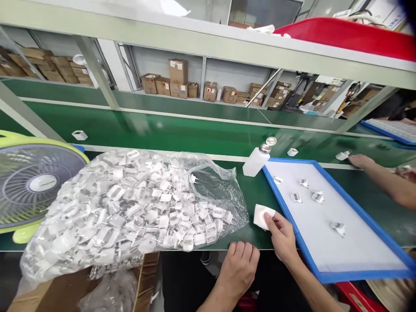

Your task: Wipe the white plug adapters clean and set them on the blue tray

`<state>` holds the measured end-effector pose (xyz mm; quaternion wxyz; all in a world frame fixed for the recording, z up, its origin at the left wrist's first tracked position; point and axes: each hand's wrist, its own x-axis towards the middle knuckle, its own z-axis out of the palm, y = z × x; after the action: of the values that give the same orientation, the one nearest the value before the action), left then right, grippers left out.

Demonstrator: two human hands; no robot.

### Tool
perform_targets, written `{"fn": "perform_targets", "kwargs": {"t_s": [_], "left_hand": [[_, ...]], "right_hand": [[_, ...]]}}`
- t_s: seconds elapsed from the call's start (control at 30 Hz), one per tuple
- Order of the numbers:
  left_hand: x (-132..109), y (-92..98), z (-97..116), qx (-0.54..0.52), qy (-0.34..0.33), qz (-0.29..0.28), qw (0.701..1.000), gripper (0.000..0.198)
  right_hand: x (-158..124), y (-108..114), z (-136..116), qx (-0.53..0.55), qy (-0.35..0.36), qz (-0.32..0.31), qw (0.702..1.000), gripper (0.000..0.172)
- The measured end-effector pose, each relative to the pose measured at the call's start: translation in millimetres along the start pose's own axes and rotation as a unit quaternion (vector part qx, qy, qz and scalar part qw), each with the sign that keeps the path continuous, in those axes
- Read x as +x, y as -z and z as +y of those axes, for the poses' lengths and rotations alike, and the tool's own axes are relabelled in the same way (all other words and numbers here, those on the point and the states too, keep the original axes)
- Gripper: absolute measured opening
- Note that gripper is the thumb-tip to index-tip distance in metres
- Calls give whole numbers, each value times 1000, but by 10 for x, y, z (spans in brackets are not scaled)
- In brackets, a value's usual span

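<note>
My right hand [282, 236] pinches a folded white wipe [261, 216] just left of the blue-framed white tray [316, 264]. My left hand [239, 265] rests at the bench's front edge with its fingers curled; I see nothing in it, though its palm is hidden. To the left lies a large clear plastic bag [224, 173] full of white plug adapters [165, 197]. Several loose adapters, such as a plug adapter [317, 196], lie spread on the tray. Behind the wipe stands a white pump bottle [256, 161] with its metal cap lid raised.
A green-rimmed fan [42, 182] stands at the left. An open cardboard box [147, 281] sits below the bag. On the green conveyor belt [182, 130] are a few white adapters [292, 152]. Another person's hand [361, 161] touches one at the right. A shelf beam [195, 39] crosses above.
</note>
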<state>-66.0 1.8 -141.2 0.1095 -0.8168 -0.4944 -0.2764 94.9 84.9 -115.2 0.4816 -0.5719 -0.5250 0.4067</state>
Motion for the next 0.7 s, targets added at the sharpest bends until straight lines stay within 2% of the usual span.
{"fn": "perform_targets", "kwargs": {"t_s": [0.17,0.23,0.3,0.4,0.5,0.67,0.7], "left_hand": [[16,86,17,-2,11,-39,999,20],[45,146,41,-21,29,-53,998,15],[107,206,69,-52,72,-42,995,9],[311,260,88,-106,128,-15,986,20],[709,261,37,-175,170,-17,970,26],[1676,155,-231,-215,254,25,943,21],[1869,106,-306,-225,272,36,935,26]], "right_hand": [[3,6,20,45,-24,4,999,34],[9,3,17,65,-32,7,997,35],[11,-5,2,83,-39,16,996,38],[-2,-17,-64,107,-46,33,993,47],[-31,18,-211,129,-43,44,990,53],[72,305,-621,165,-31,29,985,53],[135,382,-707,171,-30,24,985,53]]}}
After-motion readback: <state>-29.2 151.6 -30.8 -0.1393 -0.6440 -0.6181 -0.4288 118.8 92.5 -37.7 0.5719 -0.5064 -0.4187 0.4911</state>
